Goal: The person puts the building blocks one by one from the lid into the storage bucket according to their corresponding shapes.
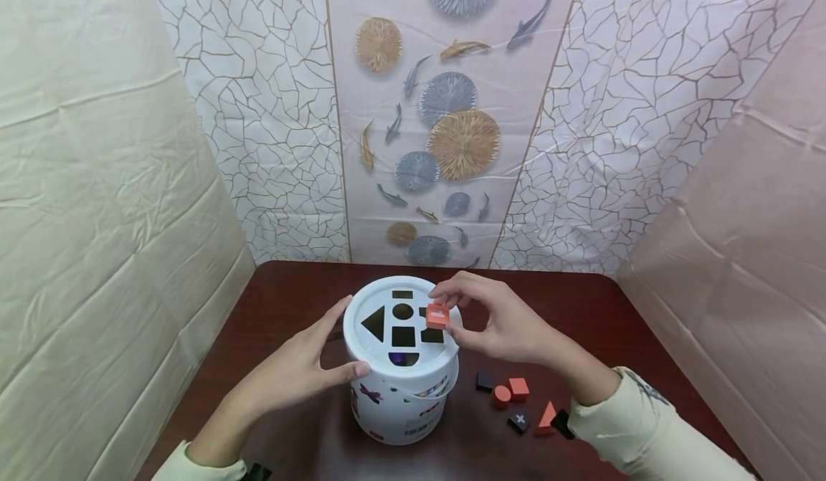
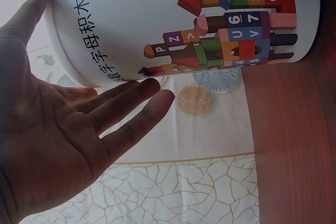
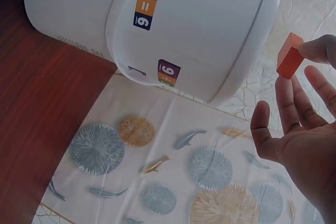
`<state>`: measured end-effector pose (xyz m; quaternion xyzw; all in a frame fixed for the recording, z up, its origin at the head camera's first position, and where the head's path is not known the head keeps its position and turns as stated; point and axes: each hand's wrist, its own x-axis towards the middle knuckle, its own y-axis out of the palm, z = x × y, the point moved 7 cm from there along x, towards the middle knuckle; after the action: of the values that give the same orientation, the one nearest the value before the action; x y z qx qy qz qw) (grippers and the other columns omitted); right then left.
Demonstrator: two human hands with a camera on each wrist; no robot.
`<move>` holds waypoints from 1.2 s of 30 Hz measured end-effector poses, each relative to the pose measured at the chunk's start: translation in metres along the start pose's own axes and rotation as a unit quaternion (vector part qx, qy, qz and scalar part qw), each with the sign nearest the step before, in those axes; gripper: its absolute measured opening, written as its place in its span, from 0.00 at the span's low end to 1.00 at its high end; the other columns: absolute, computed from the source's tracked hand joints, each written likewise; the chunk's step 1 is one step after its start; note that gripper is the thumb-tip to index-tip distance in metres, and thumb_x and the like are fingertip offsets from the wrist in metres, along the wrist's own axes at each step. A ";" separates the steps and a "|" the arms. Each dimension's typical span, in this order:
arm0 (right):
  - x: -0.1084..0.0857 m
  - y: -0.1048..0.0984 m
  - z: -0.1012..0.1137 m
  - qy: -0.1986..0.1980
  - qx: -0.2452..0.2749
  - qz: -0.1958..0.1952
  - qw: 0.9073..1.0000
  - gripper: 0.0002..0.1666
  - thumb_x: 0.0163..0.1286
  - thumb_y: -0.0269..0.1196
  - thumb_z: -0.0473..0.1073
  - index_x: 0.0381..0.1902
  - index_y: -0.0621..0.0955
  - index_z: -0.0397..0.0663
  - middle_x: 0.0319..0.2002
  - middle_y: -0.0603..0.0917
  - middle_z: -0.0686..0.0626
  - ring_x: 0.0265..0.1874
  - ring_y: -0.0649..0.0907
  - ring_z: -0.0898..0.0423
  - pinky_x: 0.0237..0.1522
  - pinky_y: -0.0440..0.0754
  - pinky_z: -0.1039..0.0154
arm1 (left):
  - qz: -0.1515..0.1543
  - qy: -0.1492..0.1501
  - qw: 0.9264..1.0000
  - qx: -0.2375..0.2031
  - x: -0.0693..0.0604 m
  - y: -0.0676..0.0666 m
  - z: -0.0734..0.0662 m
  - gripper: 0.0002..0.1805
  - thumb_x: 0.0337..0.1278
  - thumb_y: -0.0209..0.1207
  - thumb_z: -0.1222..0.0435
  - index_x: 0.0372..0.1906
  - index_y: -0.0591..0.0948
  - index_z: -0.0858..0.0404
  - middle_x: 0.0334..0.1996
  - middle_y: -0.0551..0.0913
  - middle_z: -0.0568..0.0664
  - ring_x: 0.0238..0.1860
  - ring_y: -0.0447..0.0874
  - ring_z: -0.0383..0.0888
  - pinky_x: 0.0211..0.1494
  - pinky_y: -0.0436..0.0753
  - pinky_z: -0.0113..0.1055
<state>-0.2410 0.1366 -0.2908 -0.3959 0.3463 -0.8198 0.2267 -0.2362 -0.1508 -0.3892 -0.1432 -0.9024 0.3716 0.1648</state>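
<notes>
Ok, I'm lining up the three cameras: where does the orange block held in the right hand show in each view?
Head: the orange block is right of centre, in the lower half, overlapping the white bucket, pinched by the right hand.
Left wrist: not in it.
Right wrist: upper right, in that hand.
Shared landmark: the white bucket, in all three.

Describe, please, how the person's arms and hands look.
The left hand and right hand are bare, without gloves. Both sleeves are pale cream; the right one has a darker patch near its edge. A small black piece shows beside each sleeve.
</notes>
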 end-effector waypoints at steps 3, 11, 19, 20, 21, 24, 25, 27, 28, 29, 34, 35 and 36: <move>0.003 0.004 0.001 -0.008 0.004 0.001 1.000 0.29 0.67 0.75 0.33 0.65 0.85 0.56 0.54 0.90 0.56 0.49 0.88 0.59 0.52 0.88 0.61 | 0.000 0.002 1.000 0.002 0.000 0.000 0.000 0.63 0.55 0.69 0.24 0.90 0.48 0.29 0.86 0.66 0.39 0.84 0.70 0.48 0.79 0.76 0.66; 0.008 0.014 0.002 -0.010 0.008 0.015 1.000 0.27 0.70 0.76 0.36 0.64 0.85 0.60 0.52 0.89 0.58 0.48 0.87 0.57 0.50 0.87 0.56 | 0.003 -0.006 1.000 0.000 0.000 0.002 0.003 0.63 0.54 0.69 0.23 0.89 0.48 0.27 0.85 0.68 0.38 0.83 0.71 0.48 0.79 0.76 0.66; 0.014 0.024 0.003 -0.017 0.013 0.027 0.999 0.27 0.70 0.76 0.37 0.65 0.85 0.54 0.51 0.89 0.57 0.49 0.87 0.62 0.46 0.87 0.54 | 0.004 -0.007 1.000 -0.003 0.000 0.002 0.003 0.62 0.55 0.70 0.24 0.89 0.47 0.27 0.85 0.68 0.39 0.83 0.72 0.48 0.78 0.77 0.66; 0.014 0.025 0.004 -0.016 0.014 0.029 0.999 0.27 0.70 0.76 0.37 0.65 0.85 0.54 0.51 0.89 0.58 0.50 0.87 0.61 0.46 0.88 0.53 | 0.004 -0.007 1.000 -0.003 0.000 0.002 0.002 0.62 0.55 0.70 0.24 0.89 0.47 0.27 0.85 0.68 0.39 0.83 0.72 0.48 0.78 0.77 0.66; 0.015 0.026 0.004 -0.015 0.015 0.030 0.999 0.27 0.70 0.76 0.37 0.65 0.85 0.54 0.52 0.89 0.58 0.50 0.87 0.61 0.49 0.88 0.53 | 0.004 -0.007 1.000 -0.003 0.000 0.001 0.002 0.63 0.55 0.70 0.24 0.89 0.48 0.27 0.85 0.68 0.39 0.83 0.71 0.49 0.78 0.77 0.66; 0.016 0.030 0.003 -0.008 0.022 0.037 0.999 0.26 0.70 0.76 0.36 0.65 0.85 0.52 0.53 0.89 0.57 0.51 0.87 0.60 0.54 0.88 0.51 | 0.004 -0.007 1.000 -0.004 0.000 0.001 0.002 0.62 0.56 0.70 0.25 0.89 0.48 0.28 0.85 0.68 0.40 0.83 0.71 0.49 0.78 0.77 0.66; 0.017 0.032 0.003 -0.006 0.023 0.040 0.999 0.26 0.70 0.76 0.36 0.65 0.85 0.52 0.53 0.89 0.57 0.52 0.87 0.60 0.55 0.88 0.51 | 0.004 -0.007 1.000 -0.003 0.000 0.001 0.002 0.62 0.56 0.70 0.25 0.89 0.48 0.28 0.85 0.68 0.40 0.83 0.71 0.49 0.78 0.77 0.66; 0.017 0.033 0.004 0.000 0.025 0.045 0.999 0.26 0.70 0.75 0.36 0.65 0.85 0.53 0.53 0.88 0.57 0.52 0.86 0.58 0.56 0.88 0.51 | 0.004 -0.006 1.000 -0.003 0.000 0.001 0.002 0.62 0.56 0.70 0.25 0.89 0.47 0.28 0.85 0.68 0.40 0.83 0.71 0.49 0.78 0.77 0.66; 0.018 0.034 0.004 0.002 0.025 0.047 0.999 0.27 0.70 0.75 0.36 0.65 0.85 0.54 0.53 0.88 0.57 0.52 0.86 0.57 0.56 0.87 0.52 | 0.005 -0.005 1.000 -0.003 0.000 0.001 0.002 0.62 0.56 0.70 0.25 0.89 0.47 0.27 0.85 0.68 0.40 0.83 0.71 0.49 0.78 0.77 0.66; 0.018 0.035 0.004 0.005 0.025 0.049 0.998 0.27 0.70 0.75 0.36 0.65 0.85 0.54 0.53 0.88 0.57 0.52 0.86 0.56 0.56 0.88 0.52 | 0.005 -0.005 1.000 -0.003 0.000 0.002 0.002 0.62 0.56 0.70 0.25 0.89 0.47 0.27 0.85 0.68 0.40 0.83 0.71 0.49 0.78 0.77 0.66; 0.020 0.038 0.004 0.018 0.021 0.055 0.998 0.28 0.70 0.75 0.35 0.66 0.84 0.53 0.53 0.88 0.57 0.52 0.87 0.53 0.56 0.88 0.53 | 0.006 -0.006 1.000 -0.008 0.000 0.002 0.001 0.63 0.55 0.70 0.25 0.89 0.47 0.27 0.85 0.68 0.39 0.83 0.71 0.48 0.78 0.77 0.66; 0.020 0.039 0.003 0.022 0.021 0.058 0.998 0.28 0.70 0.76 0.35 0.66 0.84 0.53 0.53 0.87 0.57 0.52 0.87 0.53 0.56 0.88 0.53 | 0.006 -0.007 1.000 -0.008 0.000 0.002 0.001 0.63 0.55 0.70 0.24 0.89 0.47 0.27 0.85 0.67 0.40 0.83 0.71 0.49 0.78 0.77 0.66; 0.020 0.040 0.003 0.023 0.021 0.060 0.998 0.28 0.70 0.76 0.36 0.66 0.84 0.53 0.54 0.87 0.57 0.52 0.87 0.54 0.57 0.88 0.53 | 0.007 -0.008 1.000 -0.008 0.000 0.002 0.001 0.63 0.55 0.70 0.24 0.89 0.47 0.28 0.85 0.67 0.40 0.83 0.71 0.49 0.78 0.77 0.66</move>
<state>-0.2462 0.0961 -0.3099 -0.3503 0.3575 -0.8206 0.2759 -0.2363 -0.1506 -0.3914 -0.1475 -0.9055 0.3670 0.1538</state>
